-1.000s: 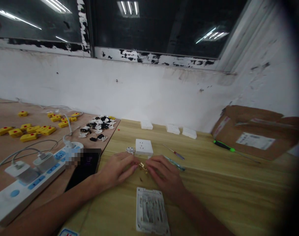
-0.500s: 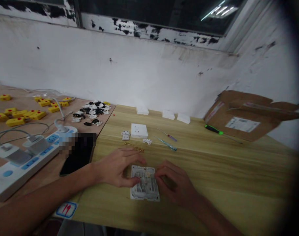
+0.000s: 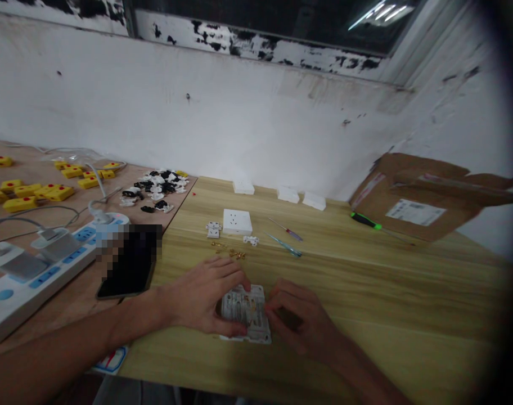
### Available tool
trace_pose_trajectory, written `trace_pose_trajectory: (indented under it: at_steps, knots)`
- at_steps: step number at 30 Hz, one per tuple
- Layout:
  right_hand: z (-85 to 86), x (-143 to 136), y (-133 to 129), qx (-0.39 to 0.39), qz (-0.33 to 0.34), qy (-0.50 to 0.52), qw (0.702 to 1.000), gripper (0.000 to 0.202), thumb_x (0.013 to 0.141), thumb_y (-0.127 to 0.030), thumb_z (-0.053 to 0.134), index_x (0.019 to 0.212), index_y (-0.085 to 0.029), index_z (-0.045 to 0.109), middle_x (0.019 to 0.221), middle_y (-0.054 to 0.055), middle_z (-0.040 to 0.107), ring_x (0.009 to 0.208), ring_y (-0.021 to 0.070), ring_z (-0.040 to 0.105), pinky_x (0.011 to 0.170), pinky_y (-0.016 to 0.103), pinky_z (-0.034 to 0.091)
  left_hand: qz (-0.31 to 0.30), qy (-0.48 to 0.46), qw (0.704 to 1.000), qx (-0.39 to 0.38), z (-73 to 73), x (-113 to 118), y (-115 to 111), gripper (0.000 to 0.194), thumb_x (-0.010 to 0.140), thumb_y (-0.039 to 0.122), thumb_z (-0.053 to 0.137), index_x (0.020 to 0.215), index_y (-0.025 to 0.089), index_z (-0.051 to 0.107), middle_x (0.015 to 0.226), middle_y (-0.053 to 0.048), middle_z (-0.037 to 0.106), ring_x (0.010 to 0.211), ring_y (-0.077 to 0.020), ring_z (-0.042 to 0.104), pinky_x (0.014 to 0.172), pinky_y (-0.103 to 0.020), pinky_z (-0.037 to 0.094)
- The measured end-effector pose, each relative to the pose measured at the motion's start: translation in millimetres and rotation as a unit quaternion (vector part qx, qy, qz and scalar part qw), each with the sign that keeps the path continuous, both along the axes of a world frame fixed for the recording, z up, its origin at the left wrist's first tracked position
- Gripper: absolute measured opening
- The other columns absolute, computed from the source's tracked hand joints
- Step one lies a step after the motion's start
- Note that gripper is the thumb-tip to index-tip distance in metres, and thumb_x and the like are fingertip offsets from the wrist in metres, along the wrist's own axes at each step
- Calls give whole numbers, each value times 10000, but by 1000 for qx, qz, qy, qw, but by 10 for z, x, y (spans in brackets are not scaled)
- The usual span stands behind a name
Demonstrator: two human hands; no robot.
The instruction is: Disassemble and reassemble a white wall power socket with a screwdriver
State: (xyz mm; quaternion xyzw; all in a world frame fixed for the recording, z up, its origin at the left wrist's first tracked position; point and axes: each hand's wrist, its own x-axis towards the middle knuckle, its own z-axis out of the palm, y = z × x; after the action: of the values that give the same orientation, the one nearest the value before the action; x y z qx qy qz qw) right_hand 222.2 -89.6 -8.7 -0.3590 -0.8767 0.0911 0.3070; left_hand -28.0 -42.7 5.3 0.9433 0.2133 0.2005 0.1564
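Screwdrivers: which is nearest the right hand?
The light-blue screwdriver; the purple-handled one lies beyond it, the black-and-green one beside the cardboard box.

blue-edged sticker (image 3: 113, 360): sat on the table (image 3: 366, 292), half hidden; its red marks could not be read.
white label (image 3: 415, 212): was stuck on the brown box (image 3: 461, 207); too blurry to read.

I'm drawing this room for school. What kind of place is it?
Probably a small workshop: there's a green-handled screwdriver, a heap of black and white parts and, partly under the left hand, a white panel.
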Motion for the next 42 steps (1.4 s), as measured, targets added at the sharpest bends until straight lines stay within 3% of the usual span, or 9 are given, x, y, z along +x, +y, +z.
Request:
trace_pose_trajectory:
  at_steps: [8,17,42]
  knots:
    - [-21,-12,4,-5,-3,9,1000,130,899,-173,550,787,-214,602,676,-4,582,615,135,526,564,257,393,-7,-9,1000,-13,47,-15,4,491,725,389,705,1148,209,533,1056,-54,617,983,-261,568,889,-371,421]
    - [-30,-24,22,-12,7,14,1000,124,916,-185,557,812,-216,618,690,0,593,620,137,542,559,255,397,10,-9,1000,-18,-23,16,14,553,692,499,744,1111,209,530,1023,-58,622,971,-275,568,865,-377,416]
    - [-32,-22,15,-14,16,-1,1000,118,897,-157,551,803,-195,611,701,4,587,631,135,526,581,249,378,16,4,1000,-8,-21,24,13,417,746,456,704,1038,204,547,998,-46,608,953,-257,553,846,-365,414]
